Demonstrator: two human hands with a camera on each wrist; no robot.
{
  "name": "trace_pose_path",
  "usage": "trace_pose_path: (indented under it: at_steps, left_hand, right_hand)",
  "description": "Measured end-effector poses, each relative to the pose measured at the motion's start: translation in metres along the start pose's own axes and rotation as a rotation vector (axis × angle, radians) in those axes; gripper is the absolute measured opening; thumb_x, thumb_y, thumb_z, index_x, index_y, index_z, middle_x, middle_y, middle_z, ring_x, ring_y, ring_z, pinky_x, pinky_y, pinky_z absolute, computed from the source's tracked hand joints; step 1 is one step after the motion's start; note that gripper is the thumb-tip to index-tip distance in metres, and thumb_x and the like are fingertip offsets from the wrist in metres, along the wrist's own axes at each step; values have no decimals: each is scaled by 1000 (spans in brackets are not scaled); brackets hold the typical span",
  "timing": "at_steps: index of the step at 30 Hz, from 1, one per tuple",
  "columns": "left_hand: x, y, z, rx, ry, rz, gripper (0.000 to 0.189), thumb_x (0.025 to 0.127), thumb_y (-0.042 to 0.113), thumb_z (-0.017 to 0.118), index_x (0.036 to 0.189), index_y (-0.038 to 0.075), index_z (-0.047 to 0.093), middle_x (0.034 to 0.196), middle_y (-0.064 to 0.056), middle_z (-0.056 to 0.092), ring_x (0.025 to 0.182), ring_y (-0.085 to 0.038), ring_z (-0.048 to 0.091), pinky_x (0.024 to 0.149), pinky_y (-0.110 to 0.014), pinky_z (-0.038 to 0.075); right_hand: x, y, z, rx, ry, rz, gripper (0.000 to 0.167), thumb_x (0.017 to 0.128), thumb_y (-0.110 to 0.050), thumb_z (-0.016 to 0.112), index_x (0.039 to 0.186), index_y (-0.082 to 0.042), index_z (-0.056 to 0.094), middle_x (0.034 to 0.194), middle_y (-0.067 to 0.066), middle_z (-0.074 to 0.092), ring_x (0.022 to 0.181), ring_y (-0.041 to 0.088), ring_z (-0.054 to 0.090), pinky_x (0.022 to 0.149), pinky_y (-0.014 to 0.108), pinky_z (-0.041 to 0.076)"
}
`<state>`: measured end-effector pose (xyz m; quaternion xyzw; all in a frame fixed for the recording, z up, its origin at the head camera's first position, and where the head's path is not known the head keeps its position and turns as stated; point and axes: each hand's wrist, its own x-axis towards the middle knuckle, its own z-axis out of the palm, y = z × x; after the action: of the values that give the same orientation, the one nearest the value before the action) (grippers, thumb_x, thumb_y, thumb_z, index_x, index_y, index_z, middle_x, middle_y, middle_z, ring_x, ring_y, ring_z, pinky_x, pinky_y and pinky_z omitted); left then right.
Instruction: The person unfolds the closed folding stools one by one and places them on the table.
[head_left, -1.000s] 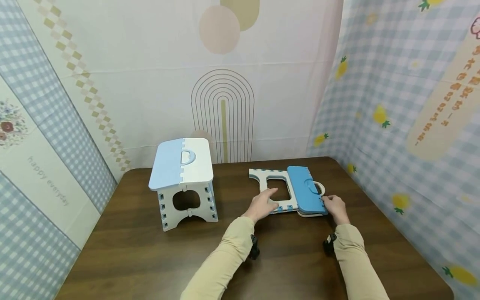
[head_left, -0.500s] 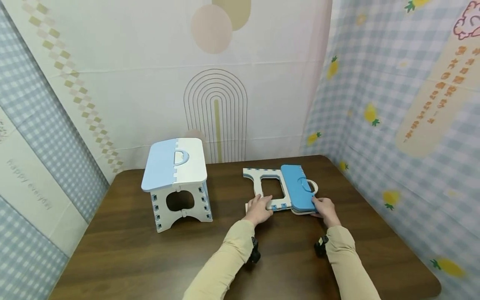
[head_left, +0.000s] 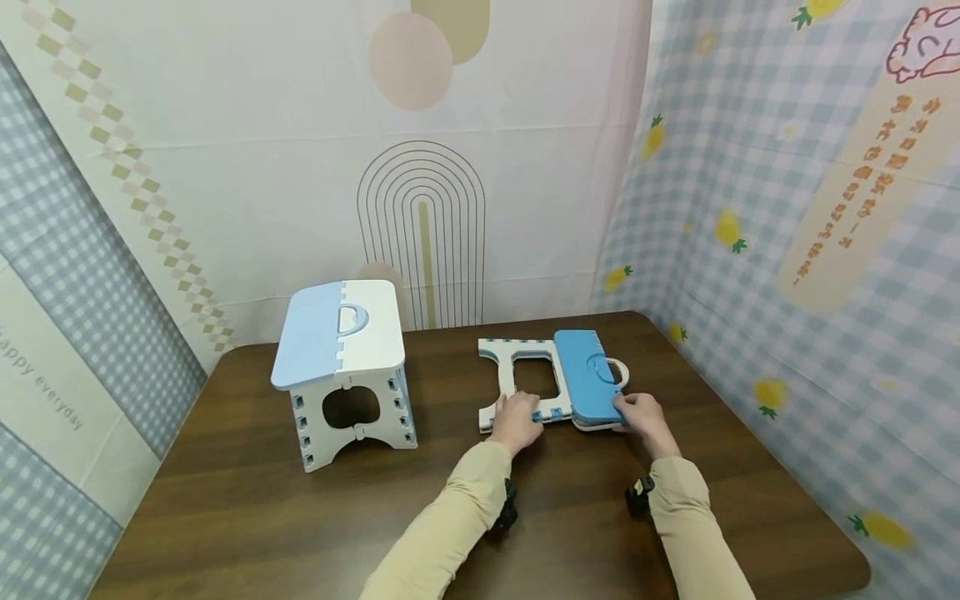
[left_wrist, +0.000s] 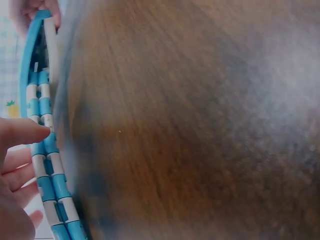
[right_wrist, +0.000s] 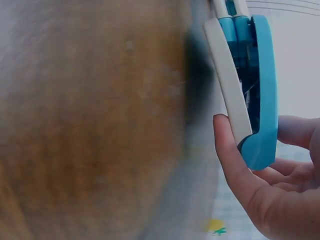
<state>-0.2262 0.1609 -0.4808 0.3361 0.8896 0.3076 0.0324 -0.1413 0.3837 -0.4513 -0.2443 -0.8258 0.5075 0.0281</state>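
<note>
My left sleeve [head_left: 447, 512], at six o'clock in the head view, is pale yellow, long and creased, bunching near its cuff [head_left: 489, 457]. My right sleeve [head_left: 688, 517], between four and five o'clock, is a creamier beige, wrinkled too. A small, chunky black device [head_left: 505, 508] sits at my left wrist's five o'clock; a matching right device [head_left: 636, 502], at eight o'clock, bears a pale mark [head_left: 647, 483].

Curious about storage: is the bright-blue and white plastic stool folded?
Folded: the stool has its blue seat half over its white one, legs flat together.
</note>
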Motion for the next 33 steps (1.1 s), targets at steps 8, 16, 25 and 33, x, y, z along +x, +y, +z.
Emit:
trace_pose_path:
  at_steps: [8,16,25,33]
  left_hand:
    - [5,-3,2,28,72,15,42,88,16,71,128,7,61,124,-11,63,119,-28,56,108,-52,36]
    - [6,0,-8,89,108,34,41,90,22,70,128,9,61,116,-9,65,110,-26,61,101,-51,42]
    - [6,5,-25,-28,55,30,48,90,23,70,134,10,57,117,-9,66,105,-27,63,96,-46,49]
    - [10,5,-31,-230,64,40,54,90,20,70,139,6,53,136,-12,59,121,-28,59,100,-40,49]
  right_hand:
    - [23,0,-12,-4,-40,-144,56,96,-28,58,124,21,52,107,33,60,74,23,69,66,35,61]
    - [-11,-56,-12,-189,2,-194,50,102,-15,46,134,22,41,129,42,50,88,36,69,71,35,61]
    - [-35,-100,-18,-366,108,-319,51,101,-23,48,138,12,44,124,34,60,88,35,69,76,43,56]
    - [-58,-139,-11,-424,261,-444,50,99,-31,51,136,4,52,111,27,68,94,39,66,75,48,52]
